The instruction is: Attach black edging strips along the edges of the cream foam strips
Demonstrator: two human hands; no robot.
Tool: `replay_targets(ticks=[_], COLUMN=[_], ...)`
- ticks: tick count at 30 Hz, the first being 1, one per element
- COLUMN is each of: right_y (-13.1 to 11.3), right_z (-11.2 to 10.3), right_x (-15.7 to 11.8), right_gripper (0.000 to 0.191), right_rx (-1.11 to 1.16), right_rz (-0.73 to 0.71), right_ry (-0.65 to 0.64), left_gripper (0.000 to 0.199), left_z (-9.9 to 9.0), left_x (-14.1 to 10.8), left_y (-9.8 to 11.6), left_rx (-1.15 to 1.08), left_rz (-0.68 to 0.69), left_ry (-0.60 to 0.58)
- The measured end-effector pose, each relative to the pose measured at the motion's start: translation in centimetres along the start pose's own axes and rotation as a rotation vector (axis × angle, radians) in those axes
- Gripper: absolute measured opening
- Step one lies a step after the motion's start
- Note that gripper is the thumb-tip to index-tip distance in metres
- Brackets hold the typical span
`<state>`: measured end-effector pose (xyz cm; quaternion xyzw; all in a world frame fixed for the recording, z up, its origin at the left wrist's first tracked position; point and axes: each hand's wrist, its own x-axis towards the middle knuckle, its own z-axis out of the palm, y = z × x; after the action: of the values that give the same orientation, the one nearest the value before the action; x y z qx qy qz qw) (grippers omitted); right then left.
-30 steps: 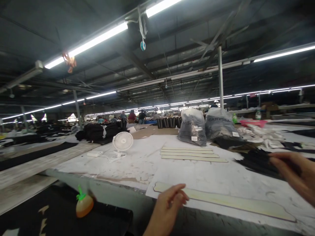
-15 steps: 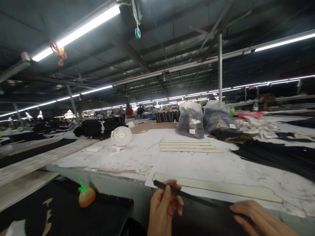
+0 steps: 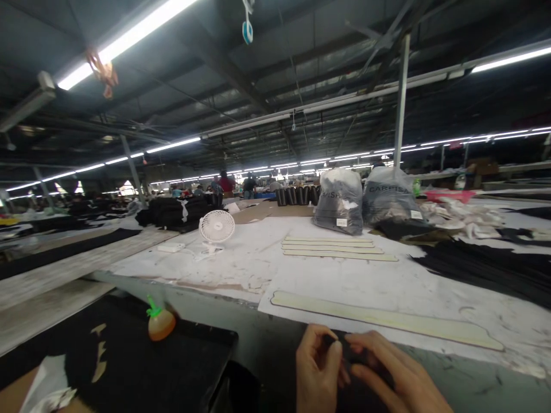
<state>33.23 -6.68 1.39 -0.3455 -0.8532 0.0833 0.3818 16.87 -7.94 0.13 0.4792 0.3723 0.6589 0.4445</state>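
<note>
One white-topped table (image 3: 258, 246), on which the long pale strip (image 3: 387, 318) is laid flat; all places below are given from that strip. One black board (image 3: 181, 373), set to its left and nearer the wearer. One pile of black cloth (image 3: 486, 269), heaped beyond its right half. Two filled plastic bags, a left bag (image 3: 340, 201) and a right bag (image 3: 387, 198), stood well beyond its middle. One group of short pale strips (image 3: 333, 254), laid side by side beyond its left half. One white fan (image 3: 217, 226), placed beyond and to the left of its left end. One right hand (image 3: 396, 373), held on its near side, fingers bent, a small gap left between thumb and forefinger; whether anything is gripped there cannot be told. One left hand (image 3: 318, 367), held just beside the right, thumb and forefinger closed on a dark piece (image 3: 359, 396). That piece is carried on the strip's near side, mostly hidden by the fingers. The step in hand is judged to be fingertip work along the piece's edge; a light, steady pinch seems to be called for by the next move.
</note>
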Motion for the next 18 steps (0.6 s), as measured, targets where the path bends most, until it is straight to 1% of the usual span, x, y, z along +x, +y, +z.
replay_targets(ticks=[2,4,6,9,11,13,14,15,16,18], right_y=[-1.3,-2.0,-2.5,-3.0,-3.2,-3.0,-2.8,-2.6,-2.4,-1.9], right_z=[1.0,1.9,2.7,3.6,4.1,4.5,4.8,5.1,5.4,6.2], right_x=[1.7,3.5,5.1,7.5,9.0,10.6,11.4,12.1,12.8,13.8], right_gripper=[0.018,0.018,0.019,0.025,0.027,0.027,0.026,0.025,0.025,0.025], right_rx=[0.057,0.063,0.021,-0.051,-0.077,-0.098,-0.109,-0.118,-0.123,-0.128], right_rz=[-0.031,-0.056,-0.066,-0.106,-0.118,-0.075,-0.042,-0.011,0.011,0.036], right_ry=[-0.064,-0.100,-0.122,-0.173,-0.190,-0.182,-0.183,-0.190,-0.204,-0.243], left_gripper=[0.036,0.034,0.032,0.030,0.029,0.027,0.025,0.022,0.021,0.021], left_z=[-0.4,-1.3,-2.6,-4.9,-6.6,-8.5,-9.4,-10.1,-10.8,-11.6], left_x=[0.0,0.2,0.5,1.1,1.8,2.7,3.2,3.6,4.0,4.7], left_y=[-0.7,-0.8,-0.4,0.5,1.1,1.5,1.5,1.6,1.5,1.2], left_rx=[0.030,0.058,0.111,0.251,0.381,0.544,0.635,0.726,0.814,0.962], left_rz=[-0.004,-0.007,-0.005,0.038,0.123,0.258,0.329,0.392,0.443,0.509], left_ry=[0.068,0.168,0.228,0.275,0.358,0.465,0.495,0.496,0.470,0.382])
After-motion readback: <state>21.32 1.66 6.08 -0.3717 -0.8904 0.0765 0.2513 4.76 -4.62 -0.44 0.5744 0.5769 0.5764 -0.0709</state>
